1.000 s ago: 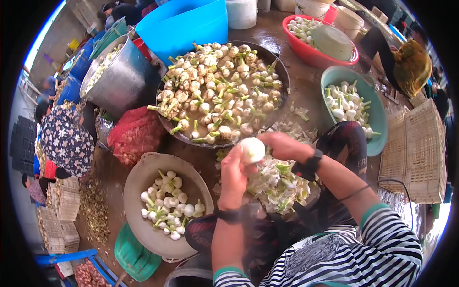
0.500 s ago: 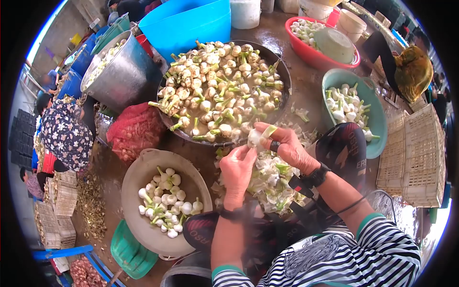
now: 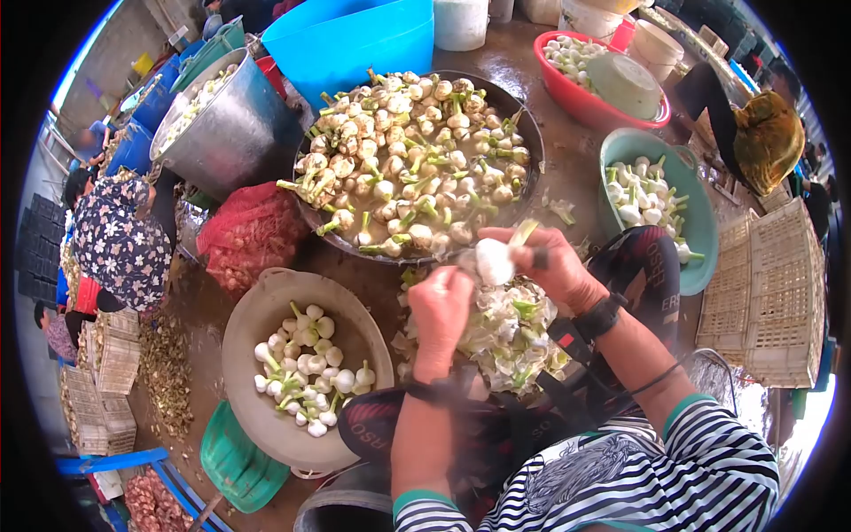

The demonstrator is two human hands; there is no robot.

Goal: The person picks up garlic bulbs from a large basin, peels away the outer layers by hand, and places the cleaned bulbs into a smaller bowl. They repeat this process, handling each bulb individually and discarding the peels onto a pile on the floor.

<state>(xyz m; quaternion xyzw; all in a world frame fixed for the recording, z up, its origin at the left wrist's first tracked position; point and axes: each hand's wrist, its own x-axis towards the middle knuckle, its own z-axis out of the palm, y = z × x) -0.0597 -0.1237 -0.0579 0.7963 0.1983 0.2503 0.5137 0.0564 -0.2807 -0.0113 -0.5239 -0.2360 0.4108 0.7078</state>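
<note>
A white garlic bulb [image 3: 495, 262] with a short green stem is in my right hand [image 3: 554, 270], its fingers round the stem. Just left of the bulb is my left hand [image 3: 441, 310], fingers curled together; whether they pinch a bit of peel is blurred. Beyond both hands, a wide dark pan [image 3: 537, 142] holds unpeeled bulbs in murky water. Loose peels [image 3: 514, 341] lie in a heap below my hands. A grey basin [image 3: 253, 399] of clean white bulbs stands at the left, and a green basin [image 3: 705, 213] of white bulbs at the right.
A red net sack [image 3: 251, 238] and a metal pot [image 3: 235, 124] stand left of the pan, a blue tub [image 3: 350, 49] behind it. A red basin [image 3: 576, 97] is at the back right, a woven basket [image 3: 762, 293] at the right. A person in a floral top [image 3: 124, 239] sits at the left.
The bulb has turned, its stem now pointing up in my right hand, which has moved slightly right. My left hand has come away from the bulb, its fingers curled in.
</note>
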